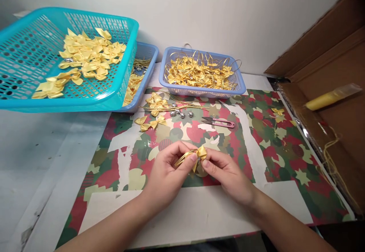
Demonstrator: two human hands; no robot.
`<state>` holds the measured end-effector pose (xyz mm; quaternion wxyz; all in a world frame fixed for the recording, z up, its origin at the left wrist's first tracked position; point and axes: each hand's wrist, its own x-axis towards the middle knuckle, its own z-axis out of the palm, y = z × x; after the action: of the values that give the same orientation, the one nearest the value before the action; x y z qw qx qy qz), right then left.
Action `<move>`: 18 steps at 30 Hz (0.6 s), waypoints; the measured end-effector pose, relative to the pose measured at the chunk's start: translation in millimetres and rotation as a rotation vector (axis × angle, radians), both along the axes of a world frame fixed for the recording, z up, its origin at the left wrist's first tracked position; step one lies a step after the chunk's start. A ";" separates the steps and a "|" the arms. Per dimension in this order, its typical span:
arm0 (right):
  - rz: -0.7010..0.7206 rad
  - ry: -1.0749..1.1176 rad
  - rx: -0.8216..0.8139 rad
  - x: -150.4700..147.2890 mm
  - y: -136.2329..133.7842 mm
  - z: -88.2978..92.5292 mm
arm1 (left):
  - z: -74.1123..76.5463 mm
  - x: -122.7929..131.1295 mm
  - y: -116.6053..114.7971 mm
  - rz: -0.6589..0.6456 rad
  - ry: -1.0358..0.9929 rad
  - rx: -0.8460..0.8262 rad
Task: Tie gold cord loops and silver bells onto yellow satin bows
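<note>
Both hands meet over the patterned sheet around one yellow ribbon bow (202,152). My left hand (176,164) is closed, thumb pressed on the bow's left side, with a loop of gold cord (182,159) running through its fingers. From the other side my right hand (224,166) pinches the bow's right edge between thumb and fingers. A small silver bell (199,159) shows between the thumbs. Beyond the hands lie loose yellow bows (156,102), several silver bells (182,115), straight gold cords (182,108) and a pair of thread snips (219,122).
A turquoise basket (132,54) of yellow bows overlaps a blue basket (148,63) at left. Another blue basket (202,91) at the back holds bows with gold loops. Cardboard (322,50) stands along the right side, with a yellow tube (327,98) near it.
</note>
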<state>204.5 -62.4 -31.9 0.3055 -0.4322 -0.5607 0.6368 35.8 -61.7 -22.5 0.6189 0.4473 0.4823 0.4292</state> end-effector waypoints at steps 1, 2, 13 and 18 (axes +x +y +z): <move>0.003 0.005 -0.005 -0.3 -0.1 0.0 | 0.5 0.0 0.1 -0.001 0.002 0.000; 0.005 0.004 -0.006 -0.6 -0.1 0.1 | 0.9 0.0 0.3 -0.002 0.001 0.000; -0.055 -0.192 0.211 -2.2 -0.4 3.5 | -2.1 -0.9 0.9 -0.052 -0.006 0.038; -0.014 -0.036 0.028 -3.6 -0.6 3.0 | -3.4 -3.7 -0.2 0.007 0.170 0.237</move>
<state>201.0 -62.9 -28.9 0.3059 -0.4434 -0.5720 0.6186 32.1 -61.9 -25.9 0.5171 0.5503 0.4804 0.4462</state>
